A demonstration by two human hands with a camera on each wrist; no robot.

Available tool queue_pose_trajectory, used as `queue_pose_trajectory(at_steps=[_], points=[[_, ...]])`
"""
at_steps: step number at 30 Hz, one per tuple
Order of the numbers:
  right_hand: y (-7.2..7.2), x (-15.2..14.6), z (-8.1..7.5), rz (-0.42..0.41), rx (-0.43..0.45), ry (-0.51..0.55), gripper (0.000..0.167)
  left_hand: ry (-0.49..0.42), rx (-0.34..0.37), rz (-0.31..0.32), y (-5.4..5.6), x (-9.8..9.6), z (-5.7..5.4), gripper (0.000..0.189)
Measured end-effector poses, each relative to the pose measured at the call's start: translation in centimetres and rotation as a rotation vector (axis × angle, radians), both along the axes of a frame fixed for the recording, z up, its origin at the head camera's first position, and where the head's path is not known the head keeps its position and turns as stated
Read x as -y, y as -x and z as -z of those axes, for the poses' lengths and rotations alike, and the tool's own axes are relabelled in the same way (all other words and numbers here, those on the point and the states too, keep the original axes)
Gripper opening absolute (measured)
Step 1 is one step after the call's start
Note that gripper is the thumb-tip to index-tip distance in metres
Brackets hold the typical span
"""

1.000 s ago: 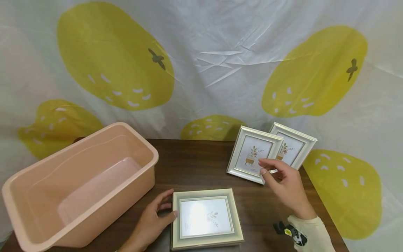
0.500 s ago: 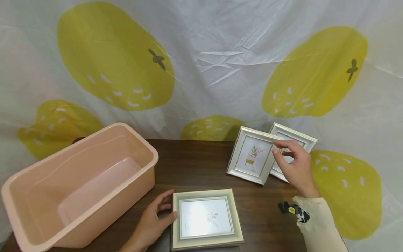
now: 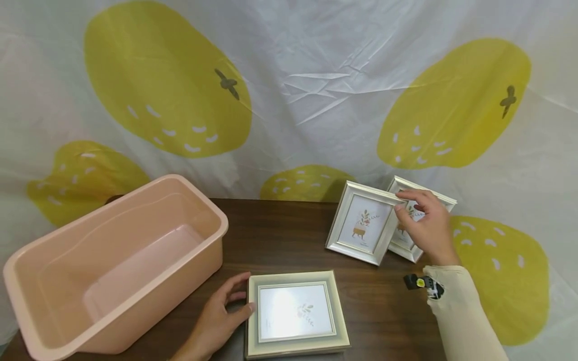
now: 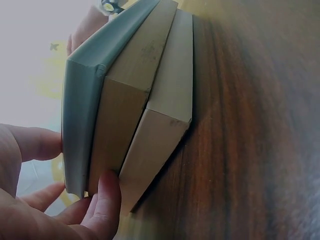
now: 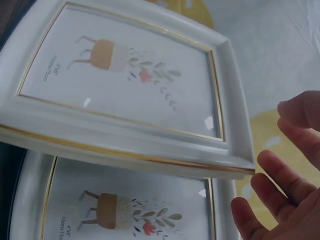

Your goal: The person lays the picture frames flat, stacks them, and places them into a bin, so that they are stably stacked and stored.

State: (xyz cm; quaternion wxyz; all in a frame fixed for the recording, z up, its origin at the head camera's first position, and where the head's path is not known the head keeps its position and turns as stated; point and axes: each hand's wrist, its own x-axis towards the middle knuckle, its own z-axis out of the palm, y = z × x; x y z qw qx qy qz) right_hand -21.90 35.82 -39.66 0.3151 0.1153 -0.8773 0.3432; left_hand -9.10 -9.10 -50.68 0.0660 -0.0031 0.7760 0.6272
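Two white picture frames (image 3: 365, 223) stand rear-right on the table (image 3: 275, 228); right hand (image 3: 429, 225) close by, relaxed, empty; left hand (image 3: 223, 313) grips stacked frames (image 3: 293, 311); step probably arranging the standing pair; next move needs clearance without toppling.

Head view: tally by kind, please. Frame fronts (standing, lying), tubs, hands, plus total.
Standing frames: 2
Lying frame, top face only: 1
Pink tub: 1
Hands: 2
Total: 6
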Motion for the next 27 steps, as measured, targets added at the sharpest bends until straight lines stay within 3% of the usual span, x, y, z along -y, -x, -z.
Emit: queue_pose_trajectory(at_steps=[6, 12, 20, 27], points=[[0.6, -0.7, 0.9, -0.017, 0.088, -0.019, 0.027, -0.001, -0.004, 0.002, 0.1, 0.0, 0.2, 0.061], [1.4, -1.1, 1.5, -0.06, 0.104, -0.018, 0.027, 0.002, -0.001, 0.008, 0.2, 0.0, 0.2, 0.061], [1.5, -1.2, 1.9, -0.105, 0.115, -0.113, 0.022, -0.008, 0.015, 0.021, 0.2, 0.1, 0.3, 0.061], [1.4, -1.0, 2.0, -0.162, 0.119, -0.127, 0.03, -0.006, 0.012, 0.023, 0.3, 0.1, 0.4, 0.061]])
